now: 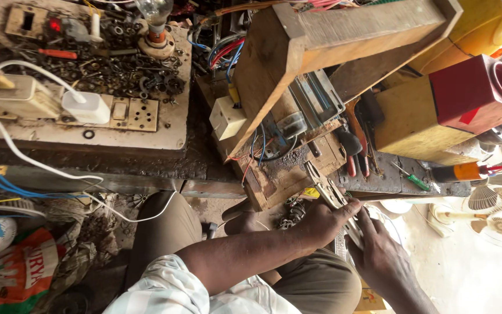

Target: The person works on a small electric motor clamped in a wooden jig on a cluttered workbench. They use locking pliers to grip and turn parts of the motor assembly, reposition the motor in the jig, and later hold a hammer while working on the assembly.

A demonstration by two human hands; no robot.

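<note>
My left hand [325, 221] reaches across my lap and grips a pair of long metal pliers [327, 189] around the middle. My right hand [379, 253] closes on the pliers' handle end, just below and to the right of the left hand. The jaws point up and left. They rest against a worn wooden block [280, 174] that carries burnt marks, blue and red wires and a small clear part. A tilted wooden frame [321, 35] rises above the block.
A dirty switchboard panel [146, 131] at left holds sockets, white chargers [85, 107], a bulb [155, 14] and several loose washers. Screwdrivers [466, 172] lie on the bench edge. Red [474, 93] and yellow boxes stand at right, small fans [495, 215] on the floor.
</note>
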